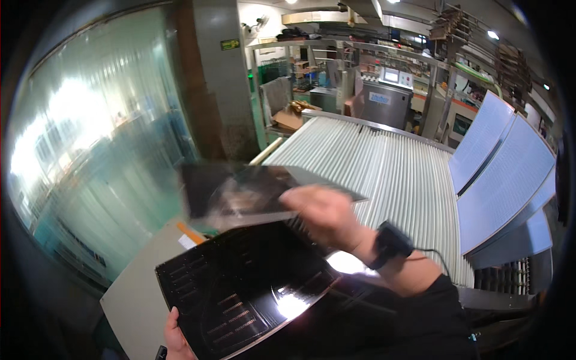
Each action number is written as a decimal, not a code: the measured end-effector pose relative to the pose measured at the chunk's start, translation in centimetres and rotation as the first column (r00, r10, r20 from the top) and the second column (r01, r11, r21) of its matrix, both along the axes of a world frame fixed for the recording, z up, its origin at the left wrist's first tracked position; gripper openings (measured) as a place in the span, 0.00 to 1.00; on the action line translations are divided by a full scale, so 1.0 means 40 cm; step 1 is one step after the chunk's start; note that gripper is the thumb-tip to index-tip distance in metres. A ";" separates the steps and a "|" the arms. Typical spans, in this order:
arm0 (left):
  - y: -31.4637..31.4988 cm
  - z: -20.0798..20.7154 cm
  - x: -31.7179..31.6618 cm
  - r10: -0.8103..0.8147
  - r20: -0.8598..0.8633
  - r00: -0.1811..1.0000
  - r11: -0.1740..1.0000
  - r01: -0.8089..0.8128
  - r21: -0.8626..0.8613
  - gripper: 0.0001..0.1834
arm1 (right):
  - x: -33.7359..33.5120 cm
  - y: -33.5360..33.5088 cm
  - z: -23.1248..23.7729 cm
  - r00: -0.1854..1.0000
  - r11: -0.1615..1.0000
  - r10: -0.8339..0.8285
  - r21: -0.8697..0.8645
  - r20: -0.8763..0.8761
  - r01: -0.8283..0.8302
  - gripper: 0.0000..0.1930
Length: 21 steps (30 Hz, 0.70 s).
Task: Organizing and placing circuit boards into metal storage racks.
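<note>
A black glossy panel [240,288] with groups of fine copper-coloured lines and a bright light reflection tilts in front of my body. My left hand [176,337] grips its lower left edge, with the thumb on the near face and the other fingers hidden behind. Above and beyond it, my right hand [324,213] is closed on the right part of a second, thin dark sheet [234,195]. That sheet and the hand are smeared by motion. The sheet's lower edge passes close to the panel's top edge; whether they touch I cannot tell. A black band with a cable circles my right wrist.
Ahead lies a conveyor bed [384,162] of pale ribbed rollers. Large bluish-white panels [507,180] lean upright along its right side. A pale board [141,288] sits at lower left, below a translucent strip curtain [102,138]. A grey machine cabinet [384,105] stands at the back.
</note>
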<state>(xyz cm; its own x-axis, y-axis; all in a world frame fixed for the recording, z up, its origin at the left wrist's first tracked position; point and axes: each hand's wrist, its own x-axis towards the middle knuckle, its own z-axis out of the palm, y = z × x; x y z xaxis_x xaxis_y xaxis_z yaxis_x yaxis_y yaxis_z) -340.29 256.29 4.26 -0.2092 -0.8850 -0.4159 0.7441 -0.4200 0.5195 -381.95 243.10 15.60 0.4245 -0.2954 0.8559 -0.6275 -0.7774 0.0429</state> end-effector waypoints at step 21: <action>0.487 -0.231 0.801 0.701 -0.016 0.713 0.713 -0.702 -0.004 0.34 | 1.355 0.230 -0.337 0.364 0.666 0.715 0.422 -0.597 -0.615 0.23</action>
<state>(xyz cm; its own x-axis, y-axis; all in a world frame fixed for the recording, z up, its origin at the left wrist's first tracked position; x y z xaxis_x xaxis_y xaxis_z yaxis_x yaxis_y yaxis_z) -308.24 275.77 -4.99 0.4684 -0.7834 -0.4085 0.8292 0.2301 0.5094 -327.75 252.30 2.14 0.9348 0.2897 0.2054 0.2799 -0.9570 0.0762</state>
